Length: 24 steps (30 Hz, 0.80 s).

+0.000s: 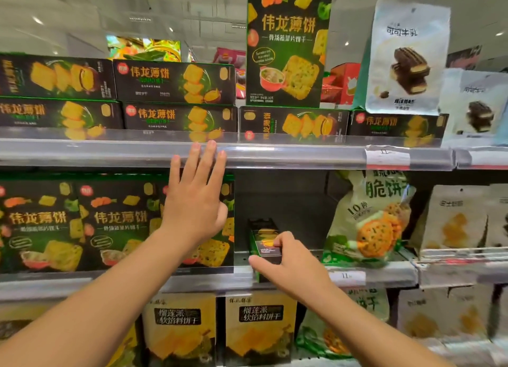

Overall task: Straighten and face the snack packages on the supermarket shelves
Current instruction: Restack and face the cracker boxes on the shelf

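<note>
On the middle shelf stand upright black-and-green cracker boxes [115, 223]. My left hand [196, 201] lies flat with straight fingers against the front of the rightmost upright box [220, 251]. Right of it is a gap where one box of the same kind [265, 236] lies end-on, pointing into the shelf. My right hand [286, 259] grips the near end of that lying box, thumb on its left side and fingers curled over the top. The top shelf carries flat stacked boxes [176, 83] and one tall upright box [287, 45].
A green cookie bag [368, 218] leans right of the gap, with pale bags [456, 223] beyond it. White chocolate-cake bags [406, 59] stand top right. Yellow durian-biscuit boxes [261, 328] fill the bottom shelf. Clear price rails [302, 155] front each shelf.
</note>
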Motion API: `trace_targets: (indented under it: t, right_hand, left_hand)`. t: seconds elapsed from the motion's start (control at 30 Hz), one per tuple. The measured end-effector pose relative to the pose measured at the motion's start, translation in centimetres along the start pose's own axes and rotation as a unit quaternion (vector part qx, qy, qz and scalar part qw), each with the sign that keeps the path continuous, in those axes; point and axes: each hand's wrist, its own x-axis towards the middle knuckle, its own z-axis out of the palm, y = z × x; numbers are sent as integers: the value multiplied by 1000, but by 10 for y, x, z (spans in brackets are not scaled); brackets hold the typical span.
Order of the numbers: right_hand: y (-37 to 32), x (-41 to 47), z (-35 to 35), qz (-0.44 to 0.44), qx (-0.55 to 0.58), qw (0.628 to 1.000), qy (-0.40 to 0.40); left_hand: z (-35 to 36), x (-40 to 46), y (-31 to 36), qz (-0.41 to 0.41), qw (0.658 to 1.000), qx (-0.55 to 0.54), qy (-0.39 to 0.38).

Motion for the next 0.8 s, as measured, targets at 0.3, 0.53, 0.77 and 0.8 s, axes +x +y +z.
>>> trace_targets:
  t: [0.3, 0.53, 0.77, 0.8]
  right_hand:
    - [13, -14, -1, 43, 105, 991, 71]
    - [16, -58, -12, -25, 138, 982, 127]
    - [39, -87, -43, 112, 302, 947, 0]
    - [41, -86, -47, 138, 356, 924, -11]
  left_hand:
    - [17, -96, 84, -187, 811, -529, -166]
    - [28, -66, 96, -368, 459, -730, -346]
    - [13, -72, 87, -247, 463, -752, -399]
    - [11, -74, 87, -230, 471, -747, -409]
